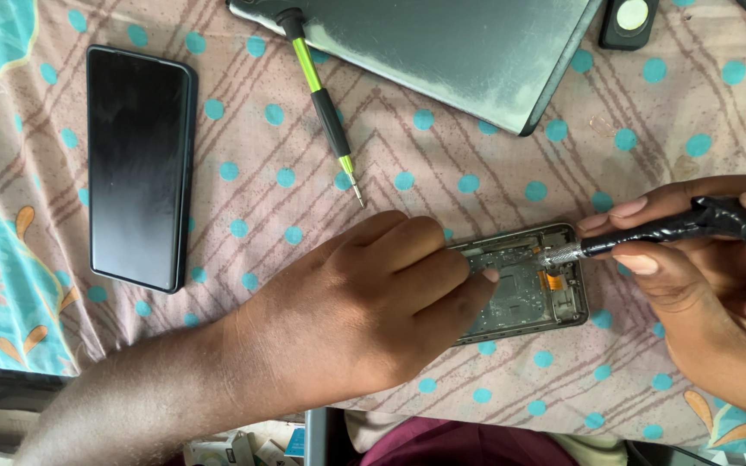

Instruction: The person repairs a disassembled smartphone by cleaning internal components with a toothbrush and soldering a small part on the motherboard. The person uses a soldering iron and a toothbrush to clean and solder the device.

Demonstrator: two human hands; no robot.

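Opened phone (524,285) worked on with a screwdriver (649,237), on a dotted cloth (494,155) over the table.

Left hand (373,302) curled over the phone's left part, fingers pressing it down onto the cloth, inner parts and an orange ribbon showing at the uncovered right end; right hand (710,276) just right of the phone, clenched round the black-taped handle of the screwdriver, metal tip resting inside the phone's upper right corner; second screwdriver (325,112), green and black, lying loose above the phone, tip pointing down toward it; dark screen panel (138,168) well to the phone's left, flat, glass up; grey laptop (442,52) farther above the phone, shut; small black case (629,22) up and to the right of the phone, beside the laptop.
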